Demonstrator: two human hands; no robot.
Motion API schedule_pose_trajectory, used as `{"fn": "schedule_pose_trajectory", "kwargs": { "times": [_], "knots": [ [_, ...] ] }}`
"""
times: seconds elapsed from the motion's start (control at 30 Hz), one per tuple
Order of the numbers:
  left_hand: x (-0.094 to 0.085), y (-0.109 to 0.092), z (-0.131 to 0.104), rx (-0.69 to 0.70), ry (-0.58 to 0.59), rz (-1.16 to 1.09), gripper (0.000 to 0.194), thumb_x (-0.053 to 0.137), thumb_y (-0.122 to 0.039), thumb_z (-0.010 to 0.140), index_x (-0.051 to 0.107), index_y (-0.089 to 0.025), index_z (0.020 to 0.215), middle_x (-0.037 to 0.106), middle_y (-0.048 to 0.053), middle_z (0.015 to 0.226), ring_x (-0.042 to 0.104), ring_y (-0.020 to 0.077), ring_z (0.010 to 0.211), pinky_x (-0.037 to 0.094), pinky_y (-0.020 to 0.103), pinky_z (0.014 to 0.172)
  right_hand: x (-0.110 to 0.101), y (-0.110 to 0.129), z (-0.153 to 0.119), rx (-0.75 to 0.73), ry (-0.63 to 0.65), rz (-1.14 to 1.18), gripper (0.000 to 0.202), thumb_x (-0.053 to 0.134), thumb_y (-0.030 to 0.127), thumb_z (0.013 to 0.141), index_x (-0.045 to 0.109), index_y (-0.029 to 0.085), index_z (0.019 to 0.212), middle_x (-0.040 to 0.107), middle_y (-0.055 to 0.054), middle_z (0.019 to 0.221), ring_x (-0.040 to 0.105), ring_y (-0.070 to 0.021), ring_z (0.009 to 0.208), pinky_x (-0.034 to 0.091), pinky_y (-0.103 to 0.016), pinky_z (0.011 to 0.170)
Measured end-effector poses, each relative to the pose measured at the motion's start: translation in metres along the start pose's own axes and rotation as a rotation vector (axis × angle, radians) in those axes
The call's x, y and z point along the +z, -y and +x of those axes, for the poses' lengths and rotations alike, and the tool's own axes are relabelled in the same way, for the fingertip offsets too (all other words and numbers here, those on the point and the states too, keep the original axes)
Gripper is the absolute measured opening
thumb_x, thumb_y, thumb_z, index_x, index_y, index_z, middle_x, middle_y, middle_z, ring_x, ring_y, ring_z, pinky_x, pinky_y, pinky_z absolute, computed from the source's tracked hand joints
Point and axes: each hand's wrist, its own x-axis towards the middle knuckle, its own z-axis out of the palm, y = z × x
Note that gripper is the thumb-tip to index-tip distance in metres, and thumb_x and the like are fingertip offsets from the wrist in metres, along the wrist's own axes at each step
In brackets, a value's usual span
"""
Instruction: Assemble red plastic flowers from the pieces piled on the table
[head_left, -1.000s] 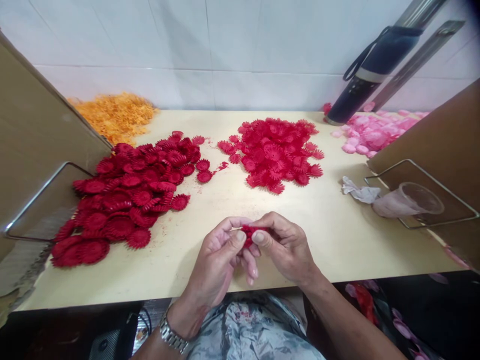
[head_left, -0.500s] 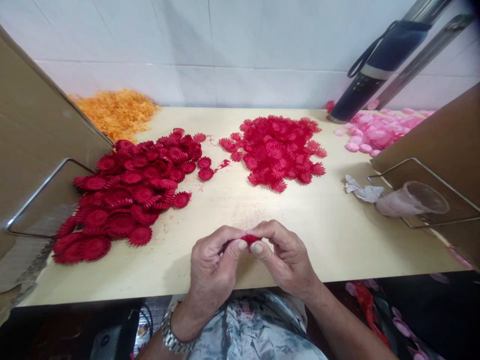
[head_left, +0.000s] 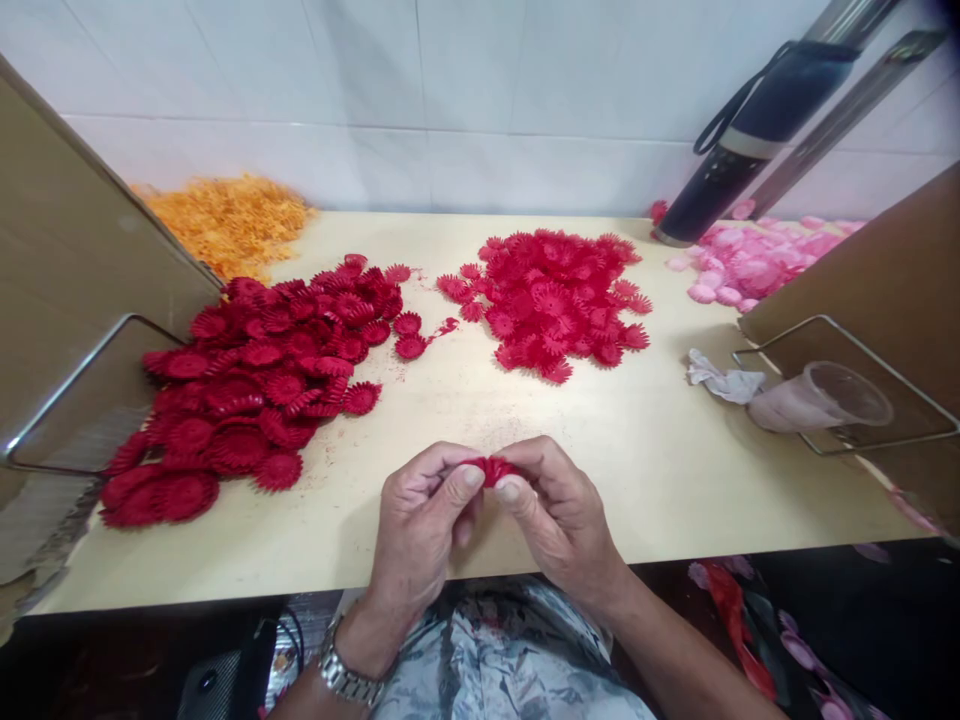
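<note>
Between my two hands is a small red petal disc (head_left: 491,470), partly hidden by the fingertips. My left hand (head_left: 424,510) pinches its left side between thumb and fingers. On the other side, my right hand (head_left: 562,520) grips it with thumb and forefinger. Both hands are just above the table (head_left: 652,470), near its front edge. A heap of dark red, cupped petal discs (head_left: 262,390) lies to the left. Farther back, right of the middle, a pile of brighter red, flatter discs (head_left: 555,300) is spread out.
Orange shreds (head_left: 232,220) lie at the back left, pink petals (head_left: 750,265) at the back right. A dark blue bottle (head_left: 750,145) leans there. Cardboard walls (head_left: 82,220) flank the table. A clear plastic cup (head_left: 817,397) lies tipped beside crumpled tissue (head_left: 724,378) and a wire handle (head_left: 892,360).
The fingers have shifted on the red petal disc, and more of it shows between the thumbs. My left thumb has moved slightly left and up. The piles are unchanged.
</note>
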Motion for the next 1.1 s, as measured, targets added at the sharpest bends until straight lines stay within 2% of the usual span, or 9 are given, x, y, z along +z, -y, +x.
{"fn": "schedule_pose_trajectory", "kwargs": {
  "times": [0.13, 0.23, 0.33, 0.47, 0.57, 0.73, 0.87, 0.97, 1.1],
  "knots": [
    [0.008, -0.005, 0.002, -0.110, -0.009, -0.205, 0.021, 0.069, -0.023, 0.069, 0.062, -0.018, 0.088, 0.062, -0.001, 0.065, 0.052, 0.0089, 0.047, 0.044, 0.019, 0.042, -0.005, -0.001, 0.004, -0.209, -0.094, -0.222, 0.017, 0.052, 0.023, 0.085, 0.049, 0.021, 0.101, 0.058, 0.001, 0.071, 0.055, -0.0120, 0.060, 0.046, -0.023, 0.056],
    [0.003, -0.008, 0.003, -0.111, -0.026, -0.203, 0.020, 0.068, -0.020, 0.069, 0.064, -0.016, 0.089, 0.063, 0.000, 0.065, 0.053, 0.0081, 0.049, 0.044, 0.018, 0.047, -0.014, -0.002, 0.008, -0.297, 0.018, -0.298, 0.024, 0.056, 0.024, 0.083, 0.051, 0.019, 0.106, 0.059, -0.004, 0.081, 0.056, -0.0158, 0.070, 0.048, -0.028, 0.062],
    [-0.003, -0.011, 0.005, -0.115, 0.047, -0.089, 0.024, 0.065, -0.022, 0.072, 0.065, -0.013, 0.094, 0.063, 0.001, 0.065, 0.051, 0.0077, 0.048, 0.041, 0.019, 0.047, -0.023, -0.001, 0.012, -0.330, 0.113, -0.290, 0.028, 0.058, 0.023, 0.082, 0.050, 0.019, 0.108, 0.059, -0.006, 0.083, 0.055, -0.0174, 0.075, 0.049, -0.030, 0.064],
    [-0.004, -0.018, 0.005, -0.087, 0.099, 0.071, 0.036, 0.061, -0.020, 0.073, 0.058, -0.016, 0.108, 0.062, -0.001, 0.066, 0.048, 0.0069, 0.047, 0.038, 0.018, 0.046, -0.026, 0.000, 0.014, -0.265, 0.147, -0.289, 0.047, 0.064, 0.033, 0.078, 0.044, 0.019, 0.118, 0.059, -0.007, 0.090, 0.057, -0.0175, 0.077, 0.050, -0.031, 0.069],
    [-0.002, -0.022, 0.004, -0.085, 0.107, 0.247, 0.044, 0.055, -0.019, 0.075, 0.047, -0.016, 0.118, 0.059, -0.003, 0.060, 0.046, 0.0074, 0.046, 0.034, 0.017, 0.043, -0.025, 0.002, 0.014, -0.190, 0.250, -0.221, 0.046, 0.066, 0.034, 0.076, 0.049, 0.017, 0.115, 0.059, -0.007, 0.090, 0.057, -0.0163, 0.079, 0.049, -0.029, 0.070],
    [0.002, -0.023, 0.005, -0.118, 0.065, 0.470, 0.036, 0.051, -0.017, 0.074, 0.048, -0.017, 0.111, 0.051, -0.008, 0.053, 0.042, 0.0065, 0.037, 0.033, 0.016, 0.036, -0.024, 0.002, 0.012, -0.198, 0.259, -0.197, 0.044, 0.068, 0.026, 0.074, 0.051, 0.015, 0.113, 0.059, -0.007, 0.092, 0.056, -0.0159, 0.081, 0.048, -0.028, 0.071],
    [0.007, -0.020, 0.004, -0.123, 0.052, 0.435, 0.031, 0.052, -0.017, 0.074, 0.049, -0.017, 0.105, 0.049, -0.009, 0.052, 0.043, 0.0069, 0.033, 0.035, 0.017, 0.033, -0.020, -0.001, 0.007, -0.105, 0.207, -0.144, 0.028, 0.060, 0.014, 0.076, 0.054, 0.017, 0.104, 0.059, -0.004, 0.087, 0.057, -0.0144, 0.077, 0.047, -0.027, 0.069],
    [0.004, -0.017, 0.002, -0.130, 0.134, 0.275, 0.030, 0.059, -0.022, 0.073, 0.052, -0.014, 0.102, 0.057, -0.003, 0.060, 0.052, 0.0098, 0.040, 0.045, 0.021, 0.039, -0.017, -0.006, 0.004, -0.033, 0.113, -0.041, 0.018, 0.054, 0.013, 0.081, 0.056, 0.019, 0.098, 0.058, -0.003, 0.082, 0.058, -0.0132, 0.073, 0.047, -0.027, 0.066],
    [-0.002, -0.011, -0.001, -0.085, 0.187, 0.113, 0.031, 0.067, -0.021, 0.070, 0.058, -0.013, 0.099, 0.066, 0.002, 0.066, 0.060, 0.0118, 0.050, 0.051, 0.023, 0.051, -0.016, -0.010, 0.002, -0.114, 0.052, -0.044, 0.025, 0.057, 0.020, 0.081, 0.056, 0.019, 0.106, 0.059, -0.003, 0.082, 0.058, -0.0146, 0.073, 0.048, -0.027, 0.065]
  ]
}}
